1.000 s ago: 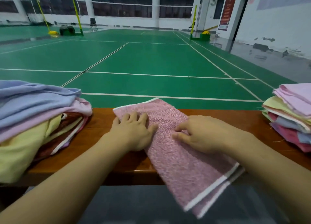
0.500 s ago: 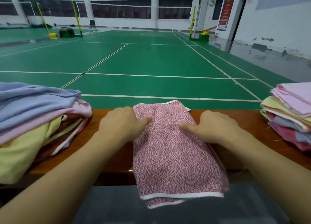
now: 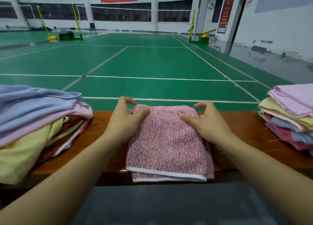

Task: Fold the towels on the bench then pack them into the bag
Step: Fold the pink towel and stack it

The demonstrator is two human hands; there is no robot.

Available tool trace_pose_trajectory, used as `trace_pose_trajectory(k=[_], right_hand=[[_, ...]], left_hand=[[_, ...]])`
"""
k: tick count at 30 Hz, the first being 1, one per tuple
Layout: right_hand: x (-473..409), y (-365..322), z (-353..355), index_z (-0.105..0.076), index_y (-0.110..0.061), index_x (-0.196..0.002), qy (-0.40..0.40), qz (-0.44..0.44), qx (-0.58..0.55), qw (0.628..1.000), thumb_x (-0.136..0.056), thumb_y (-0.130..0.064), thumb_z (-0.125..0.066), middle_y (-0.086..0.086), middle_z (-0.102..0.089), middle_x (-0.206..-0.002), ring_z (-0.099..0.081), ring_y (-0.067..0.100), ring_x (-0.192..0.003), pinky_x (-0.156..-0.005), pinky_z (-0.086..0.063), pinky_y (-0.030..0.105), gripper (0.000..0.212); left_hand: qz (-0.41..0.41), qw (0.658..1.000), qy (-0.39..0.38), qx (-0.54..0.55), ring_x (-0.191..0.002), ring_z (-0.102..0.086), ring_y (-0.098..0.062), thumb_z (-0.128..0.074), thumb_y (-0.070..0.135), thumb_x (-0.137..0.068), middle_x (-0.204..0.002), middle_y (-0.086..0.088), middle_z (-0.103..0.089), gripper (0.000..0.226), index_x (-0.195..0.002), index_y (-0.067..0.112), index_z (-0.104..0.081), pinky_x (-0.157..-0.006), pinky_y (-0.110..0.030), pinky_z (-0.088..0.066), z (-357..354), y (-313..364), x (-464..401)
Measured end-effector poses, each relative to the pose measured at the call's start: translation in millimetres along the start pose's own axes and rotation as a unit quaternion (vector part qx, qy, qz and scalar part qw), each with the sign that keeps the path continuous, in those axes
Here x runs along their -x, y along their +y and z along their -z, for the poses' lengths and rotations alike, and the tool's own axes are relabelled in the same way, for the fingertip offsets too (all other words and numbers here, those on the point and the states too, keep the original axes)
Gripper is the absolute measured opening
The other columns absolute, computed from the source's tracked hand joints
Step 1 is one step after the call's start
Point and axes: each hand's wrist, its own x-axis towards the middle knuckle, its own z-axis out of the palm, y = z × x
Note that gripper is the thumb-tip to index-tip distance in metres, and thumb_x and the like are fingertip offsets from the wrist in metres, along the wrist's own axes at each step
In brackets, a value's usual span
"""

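We find a pink towel (image 3: 166,140) folded on the wooden bench (image 3: 237,121), its white-edged near end hanging just over the front lip. The left hand (image 3: 123,121) grips the far left corner, thumb on top and fingers curled behind. The right hand (image 3: 205,121) grips the far right corner likewise. A loose pile of towels (image 3: 39,120) lies left; a folded stack (image 3: 291,116) sits right.

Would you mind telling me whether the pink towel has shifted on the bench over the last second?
Yes. The pink towel has turned from diagonal to square with the bench edge, hanging less over the front.
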Motion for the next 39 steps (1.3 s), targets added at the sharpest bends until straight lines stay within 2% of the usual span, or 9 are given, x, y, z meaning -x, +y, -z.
trace_pose_trajectory(k=[3,8,14,17,22,26,33,37,39], right_hand=[[-0.8,0.4,-1.8,-0.052,-0.035,-0.12,0.047,0.034,-0.123,0.991,-0.077,-0.052,-0.083,0.011,-0.072,-0.102,-0.071,0.027,-0.093,-0.089,-0.057,0.047,0.055],[2.7,-12.0,5.7,-0.066,-0.023,-0.111,0.12,0.13,-0.244,0.954,-0.084,-0.03,-0.082,0.003,-0.073,-0.111,-0.071,0.009,-0.1,-0.091,-0.059,0.037,0.032],[23.2,-33.0,19.0,-0.059,-0.027,-0.114,0.204,0.283,-0.223,0.91,-0.091,-0.021,-0.076,-0.007,-0.065,-0.11,-0.066,0.011,-0.103,-0.087,-0.056,0.027,0.029],[28.3,-43.1,22.9,-0.053,-0.027,-0.121,0.232,0.339,-0.185,0.893,-0.094,-0.021,-0.073,-0.012,-0.057,-0.119,-0.059,0.007,-0.114,-0.097,-0.052,0.028,0.034],[22.4,-38.7,14.0,-0.051,-0.021,-0.133,0.186,0.308,-0.146,0.922,-0.096,-0.022,-0.07,-0.007,-0.055,-0.129,-0.054,0.004,-0.124,-0.107,-0.047,0.03,0.042],[13.8,-35.5,11.2,-0.054,-0.023,-0.129,0.127,0.21,-0.149,0.958,-0.091,-0.021,-0.075,-0.009,-0.057,-0.134,-0.051,0.001,-0.129,-0.115,-0.041,0.029,0.043],[-1.2,1.0,1.5,-0.05,-0.023,-0.142,-0.025,0.022,0.098,0.995,-0.082,-0.051,-0.079,0.001,-0.054,-0.147,-0.052,0.022,-0.133,-0.105,-0.043,0.036,0.073],[-4.9,2.1,8.0,-0.051,-0.025,-0.131,0.002,0.023,0.351,0.936,-0.079,-0.081,-0.058,0.002,-0.066,-0.123,-0.063,0.028,-0.112,-0.081,-0.048,0.038,0.076],[-6.8,0.6,11.9,-0.052,-0.023,-0.123,0.045,0.027,0.447,0.893,-0.076,-0.09,-0.048,0.005,-0.067,-0.113,-0.064,0.031,-0.105,-0.078,-0.046,0.038,0.082]], left_hand=[[-0.08,0.994,0.066,0.017,-0.102,-0.066,-0.014,-0.07,0.069,-0.073,-0.095,0.01,-0.07,0.044,-0.109,0.055,-0.05,-0.1,-0.056,-0.048,-0.2,-0.2,-0.8],[-0.165,0.974,0.046,0.151,-0.102,-0.07,-0.008,-0.072,0.028,-0.092,-0.11,0.001,-0.071,0.029,-0.119,0.028,-0.059,-0.092,-0.039,-0.059,2.7,16.3,8.2],[-0.33,0.926,0.139,0.117,-0.111,-0.064,-0.02,-0.071,0.017,-0.095,-0.114,0.001,-0.066,0.023,-0.112,0.026,-0.06,-0.099,-0.046,-0.053,12.2,32.8,11.8],[-0.359,0.912,0.143,0.136,-0.116,-0.06,-0.012,-0.065,0.016,-0.099,-0.123,0.01,-0.058,0.027,-0.122,0.026,-0.054,-0.097,-0.034,-0.054,14.8,49.5,16.3],[-0.308,0.944,0.106,0.04,-0.12,-0.045,0.015,-0.059,0.026,-0.102,-0.129,0.029,-0.046,0.039,-0.139,0.027,-0.047,-0.104,-0.01,-0.036,6.3,49.4,12.7],[-0.173,0.984,0.032,-0.005,-0.13,-0.05,-0.014,-0.059,0.034,-0.102,-0.141,0.008,-0.051,0.044,-0.143,0.036,-0.044,-0.112,-0.039,-0.039,3.0,41.2,3.5],[-0.003,0.986,-0.059,-0.158,-0.108,-0.063,-0.032,-0.062,0.044,-0.097,-0.118,-0.011,-0.061,0.068,-0.155,0.032,-0.029,-0.095,-0.04,-0.05,-6.1,16.5,-2.0],[-0.069,0.949,0.001,-0.306,-0.114,-0.059,-0.026,-0.06,0.053,-0.094,-0.128,-0.007,-0.055,0.051,-0.137,0.025,-0.054,-0.097,-0.043,-0.051,-2.8,15.9,-2.6],[-0.116,0.949,-0.04,-0.29,-0.093,-0.064,-0.012,-0.06,0.053,-0.095,-0.11,0.001,-0.065,0.032,-0.111,0.025,-0.066,-0.08,-0.032,-0.054,-4.6,30.4,5.4]])
